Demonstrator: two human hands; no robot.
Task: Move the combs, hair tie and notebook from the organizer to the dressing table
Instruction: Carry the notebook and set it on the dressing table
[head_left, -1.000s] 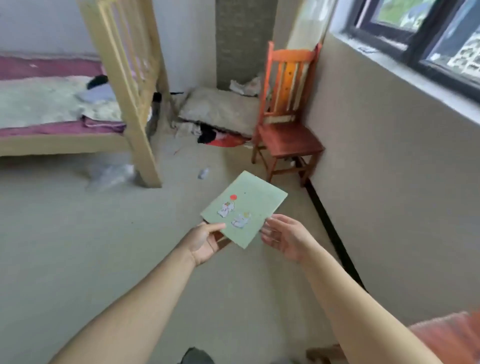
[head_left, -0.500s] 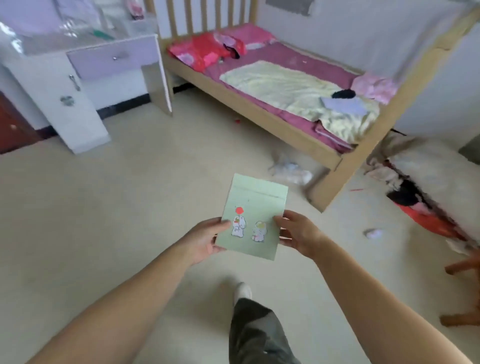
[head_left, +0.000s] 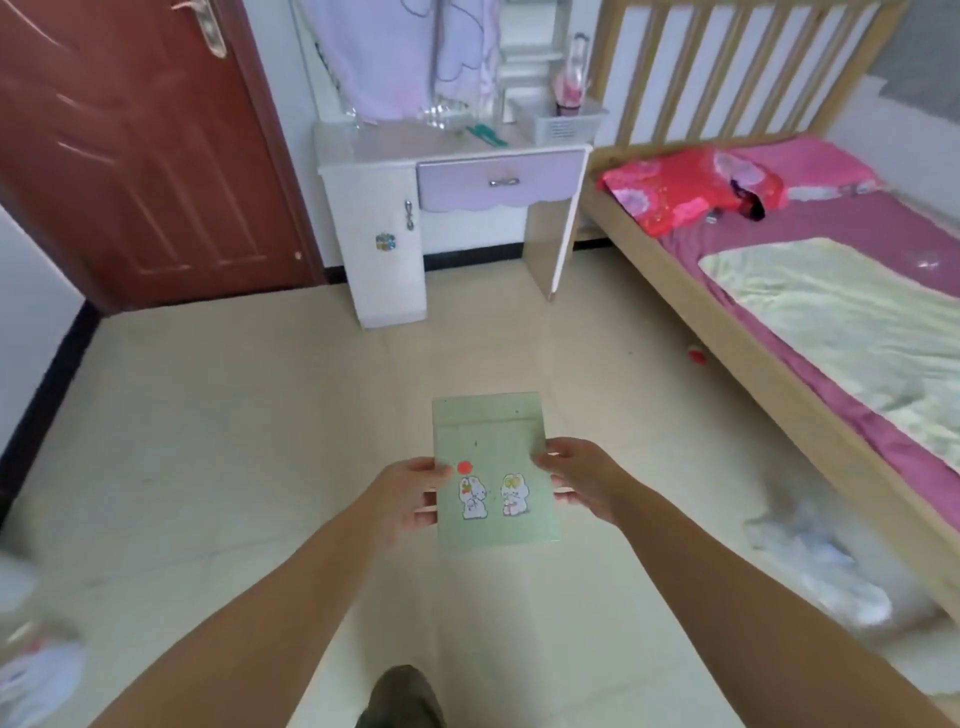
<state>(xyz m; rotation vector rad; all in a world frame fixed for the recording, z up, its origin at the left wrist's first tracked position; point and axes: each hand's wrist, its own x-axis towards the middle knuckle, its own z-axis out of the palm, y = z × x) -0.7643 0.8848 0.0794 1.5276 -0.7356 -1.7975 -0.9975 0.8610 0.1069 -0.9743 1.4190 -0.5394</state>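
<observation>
The left hand and right hand grasp the green notebook by its side edges, above the floor. Cover: two cartoon rabbits, no legible text. The table stands ahead; items on it are blurred.

Blurred, perhaps shoes, bottom-left.

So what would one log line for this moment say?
stage: carrying | left hand: holds notebook | right hand: holds notebook | dressing table: ahead, not reached
</observation>
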